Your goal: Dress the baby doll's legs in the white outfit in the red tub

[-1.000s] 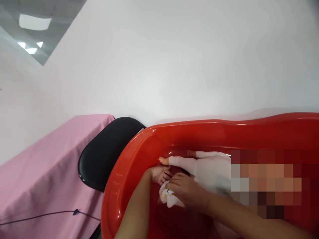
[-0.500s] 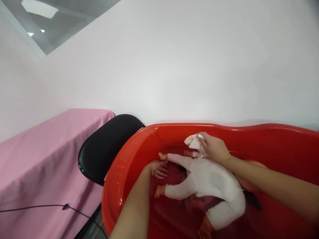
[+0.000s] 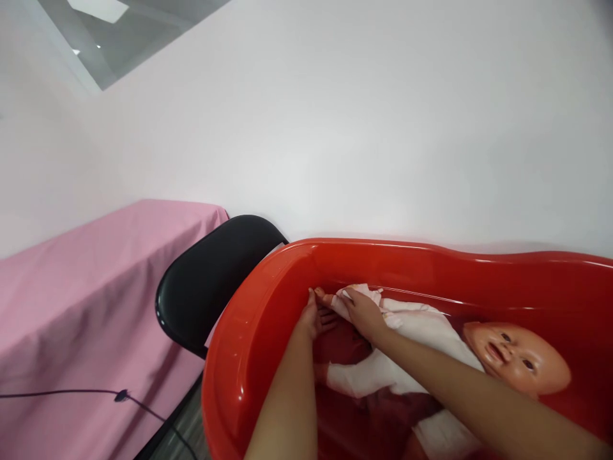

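A plain white wall (image 3: 364, 121) fills most of what I see ahead. High at my left a grey ceiling (image 3: 138, 25) shows with one bright light panel (image 3: 98, 7). Below it a pink sheet (image 3: 90, 300) covers a bed, a thin black cable (image 3: 71, 393) lying across it. A black chair back (image 3: 211, 281) stands just beside it.

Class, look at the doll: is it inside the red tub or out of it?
Inside. The doll lies on its back below the red tub rim, with both hands reaching in at its foot.
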The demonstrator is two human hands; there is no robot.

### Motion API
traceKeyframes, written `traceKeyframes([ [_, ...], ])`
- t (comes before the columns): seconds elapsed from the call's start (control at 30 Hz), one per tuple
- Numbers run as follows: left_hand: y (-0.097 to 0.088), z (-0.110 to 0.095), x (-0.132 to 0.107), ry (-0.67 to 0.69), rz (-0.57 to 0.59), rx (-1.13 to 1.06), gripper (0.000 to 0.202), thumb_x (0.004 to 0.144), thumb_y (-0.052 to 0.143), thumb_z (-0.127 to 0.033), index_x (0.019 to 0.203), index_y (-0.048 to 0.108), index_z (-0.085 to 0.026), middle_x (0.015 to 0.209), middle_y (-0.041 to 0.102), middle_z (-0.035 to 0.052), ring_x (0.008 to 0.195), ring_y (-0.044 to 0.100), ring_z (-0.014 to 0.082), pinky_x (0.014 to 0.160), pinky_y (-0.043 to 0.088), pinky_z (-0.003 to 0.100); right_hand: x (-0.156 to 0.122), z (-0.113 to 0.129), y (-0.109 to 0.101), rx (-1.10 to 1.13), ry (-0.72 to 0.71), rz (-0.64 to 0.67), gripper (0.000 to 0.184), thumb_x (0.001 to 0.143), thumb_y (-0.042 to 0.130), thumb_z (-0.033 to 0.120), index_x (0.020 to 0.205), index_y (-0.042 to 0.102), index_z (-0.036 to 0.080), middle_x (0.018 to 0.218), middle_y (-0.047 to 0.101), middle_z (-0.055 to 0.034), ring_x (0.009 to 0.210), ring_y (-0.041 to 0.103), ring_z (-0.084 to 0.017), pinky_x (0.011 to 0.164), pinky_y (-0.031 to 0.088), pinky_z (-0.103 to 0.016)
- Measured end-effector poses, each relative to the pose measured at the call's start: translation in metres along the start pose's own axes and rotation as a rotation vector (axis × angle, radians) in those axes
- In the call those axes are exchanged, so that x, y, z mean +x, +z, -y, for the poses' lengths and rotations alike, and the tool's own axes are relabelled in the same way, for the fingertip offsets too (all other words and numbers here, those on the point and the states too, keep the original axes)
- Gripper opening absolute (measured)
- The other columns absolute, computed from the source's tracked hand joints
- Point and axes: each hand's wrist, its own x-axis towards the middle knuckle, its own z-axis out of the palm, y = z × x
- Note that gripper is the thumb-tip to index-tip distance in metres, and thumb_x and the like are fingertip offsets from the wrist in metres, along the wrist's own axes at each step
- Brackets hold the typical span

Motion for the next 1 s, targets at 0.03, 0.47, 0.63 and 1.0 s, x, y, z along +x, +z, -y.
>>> traceKeyframes([
  [0.03,0.0,0.001,0.0,-0.003,-0.012,-0.025,0.103,0.1,0.018,-0.092,0.136,0.069,-0.01,0.148,0.066,0.0298,0.126,0.072,0.0378,0.099,0.064,0.049,0.002,0.004,0.005,0.067,-0.025,-0.005,0.035,0.112,0.039,0.042,0.107,0.068,0.023,0.114,0.079,-0.0098,0.107,0.071,-0.027,0.093,0.048,-0.038],
  [0.47,-0.006,0.023,-0.019,0.201,0.103,-0.366,0.043,0.114,0.041,-0.036,0.129,0.075,-0.014,0.128,0.08,0.0174,0.117,0.077,0.0277,0.1,0.062,0.038,0.018,0.027,0.031,0.042,-0.214,0.116,0.032,0.1,0.063,0.025,0.129,0.073,0.015,0.144,0.072,-0.014,0.136,0.062,-0.029,0.122,0.048,-0.044],
  [0.63,-0.009,0.021,-0.025,0.198,0.188,-0.371,0.056,0.118,0.028,-0.049,0.148,0.066,-0.021,0.147,0.074,0.013,0.126,0.072,0.0265,0.109,0.059,0.042,0.024,0.018,0.028,-0.221,-0.128,0.142,0.085,0.079,0.085,0.018,0.157,0.053,0.008,0.161,0.055,-0.0246,0.147,0.05,-0.045,0.122,0.045,-0.062],
  [1.0,-0.007,0.018,-0.024,0.167,0.16,-0.296,0.056,0.117,0.023,-0.043,0.137,0.072,-0.027,0.147,0.074,0.0086,0.128,0.071,0.023,0.102,0.059,0.033,0.046,0.032,0.042,-0.393,-0.266,0.29,0.057,0.091,0.066,0.017,0.148,0.06,0.014,0.152,0.065,-0.0182,0.14,0.06,-0.038,0.114,0.049,-0.057],
])
